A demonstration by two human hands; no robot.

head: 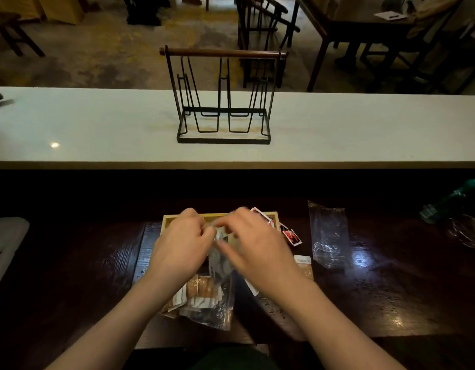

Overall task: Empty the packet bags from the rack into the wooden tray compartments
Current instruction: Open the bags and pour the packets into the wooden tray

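Note:
A black wire rack (pixel 223 102) with a wooden handle stands bare on the white counter. Below it, on the dark table, lies the wooden tray (pixel 169 218), mostly hidden by my hands. My left hand (pixel 180 247) and my right hand (pixel 253 244) both pinch the top of a clear plastic bag (pixel 217 297) that hangs over the tray with brown and white packets inside. Red and white packets (pixel 291 236) lie at the tray's right end, and a tan packet (pixel 304 265) lies just right of my right wrist.
An empty clear bag (pixel 328 236) lies flat on the dark table to the right. A white board (pixel 4 244) sits at the left edge, green and glassy items (pixel 460 217) at the far right. The white counter (pixel 364 129) runs across; chairs stand beyond.

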